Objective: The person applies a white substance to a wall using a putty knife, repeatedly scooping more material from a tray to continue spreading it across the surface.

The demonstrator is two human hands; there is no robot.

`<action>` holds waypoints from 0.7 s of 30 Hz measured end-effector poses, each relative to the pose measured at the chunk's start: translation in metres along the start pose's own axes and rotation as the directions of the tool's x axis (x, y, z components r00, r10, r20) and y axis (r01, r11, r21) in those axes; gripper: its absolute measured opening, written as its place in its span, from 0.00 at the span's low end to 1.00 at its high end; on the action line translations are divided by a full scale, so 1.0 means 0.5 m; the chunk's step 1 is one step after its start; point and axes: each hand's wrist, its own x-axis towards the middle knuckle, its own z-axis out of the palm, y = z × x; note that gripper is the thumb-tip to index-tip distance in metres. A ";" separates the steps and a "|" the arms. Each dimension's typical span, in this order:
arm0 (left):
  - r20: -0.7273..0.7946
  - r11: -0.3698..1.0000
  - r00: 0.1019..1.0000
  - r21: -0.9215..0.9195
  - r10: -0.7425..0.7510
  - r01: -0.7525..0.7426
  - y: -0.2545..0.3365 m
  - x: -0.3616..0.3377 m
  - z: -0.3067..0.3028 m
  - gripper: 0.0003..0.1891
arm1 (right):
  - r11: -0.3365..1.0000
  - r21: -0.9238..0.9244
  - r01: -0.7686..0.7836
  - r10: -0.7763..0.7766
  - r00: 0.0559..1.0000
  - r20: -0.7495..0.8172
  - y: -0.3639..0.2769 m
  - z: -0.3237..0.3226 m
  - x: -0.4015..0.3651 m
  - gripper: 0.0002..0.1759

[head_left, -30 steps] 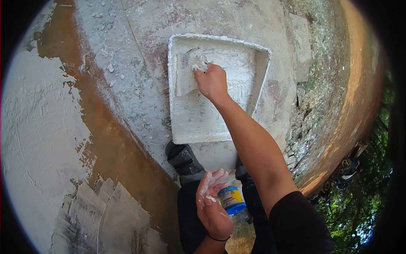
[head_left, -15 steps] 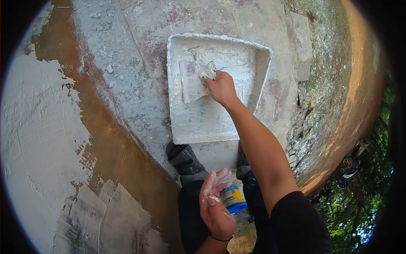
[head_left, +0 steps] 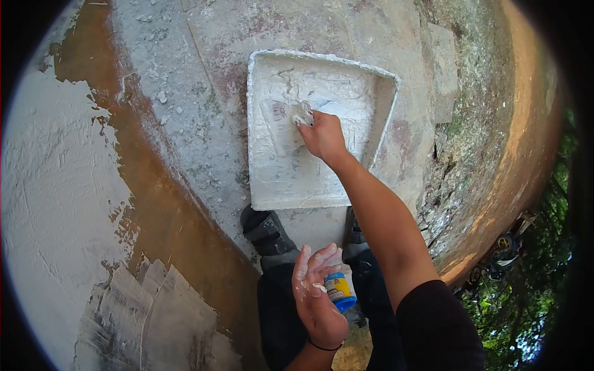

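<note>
My right hand is closed round the putty-smeared handle of a wide putty knife. Its flat blade lies in the white putty inside a shallow tray, and putty coats much of it. Lower down, my left hand is raised with its fingers stretched and slightly curved, white smears on fingers and palm. Just beside that hand appears a small tub with a blue and yellow label; it seems to be behind the hand, not gripped.
On the left is a brown wall partly coated with white putty. My shoes stand at the tray's near edge. Rough concrete floor surrounds the tray, with rubble along the wall's foot. Green plants show at lower right.
The putty knife's blade now lies lower and flatter in the putty, less distinct than before. My left hand's fingers have straightened and spread slightly.
</note>
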 end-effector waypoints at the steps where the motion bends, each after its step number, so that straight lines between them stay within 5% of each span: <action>1: -0.002 1.000 1.000 0.003 -0.002 0.002 0.001 -0.001 -0.001 0.29 | 0.999 -0.021 -0.035 0.035 0.999 0.001 0.011 -0.013 0.000 0.13; 6: -0.004 1.000 1.000 -0.023 0.000 0.000 0.004 -0.001 -0.006 0.29 | 0.994 -0.112 -0.015 0.001 0.992 -0.124 0.059 -0.088 0.002 0.12; 9: -0.005 0.999 1.000 -0.029 0.014 -0.014 0.005 0.000 -0.008 0.29 | 0.980 0.188 -0.069 0.069 0.998 0.004 -0.010 -0.080 -0.024 0.12; 13: -0.009 1.000 1.000 -0.010 0.007 -0.007 0.006 -0.001 -0.004 0.29 | 0.987 0.149 -0.053 0.054 0.999 -0.005 -0.037 0.018 -0.032 0.12; 15: -0.016 1.000 1.000 -0.017 0.015 -0.016 0.002 -0.002 -0.006 0.29 | 0.986 0.129 -0.105 0.125 0.979 -0.159 -0.027 0.045 -0.040 0.12; 21: -0.035 0.998 0.998 -0.034 0.047 -0.048 0.005 0.005 -0.024 0.30 | 0.991 0.104 -0.080 0.103 0.966 -0.237 0.008 0.003 -0.077 0.11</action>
